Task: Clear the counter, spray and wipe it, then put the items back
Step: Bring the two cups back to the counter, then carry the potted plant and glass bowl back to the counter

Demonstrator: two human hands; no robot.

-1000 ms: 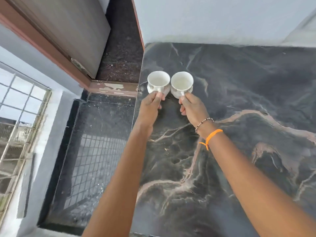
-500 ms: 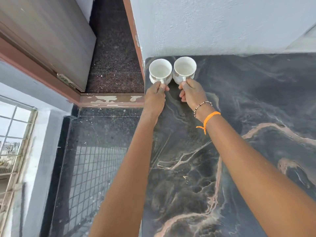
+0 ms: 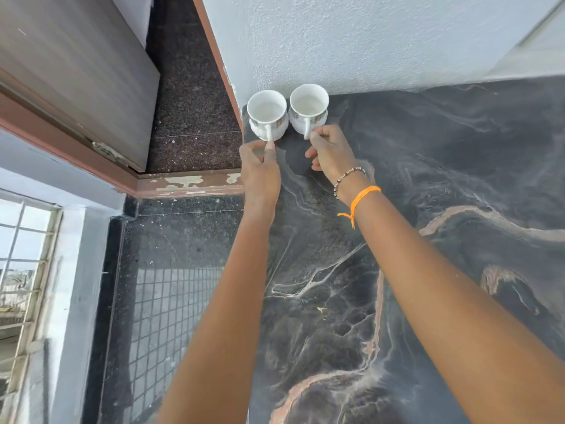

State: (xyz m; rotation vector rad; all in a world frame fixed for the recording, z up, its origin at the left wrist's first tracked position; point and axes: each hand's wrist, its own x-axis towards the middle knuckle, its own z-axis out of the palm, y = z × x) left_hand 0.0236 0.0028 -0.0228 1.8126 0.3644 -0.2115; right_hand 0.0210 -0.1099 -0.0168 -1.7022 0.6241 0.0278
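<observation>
Two white cups, one [image 3: 267,113] pinched at its handle by the left hand [image 3: 260,169] and the other [image 3: 308,108] by the right hand [image 3: 331,153], sit against the wall [image 3: 367,38] on the bare counter [image 3: 428,240], suggesting items are going back after wiping.

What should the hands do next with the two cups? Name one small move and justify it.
Probably let go of both handles and draw back. The left cup and right cup already sit side by side in the counter's back corner, with the left hand and right hand only pinching the handles.
</observation>
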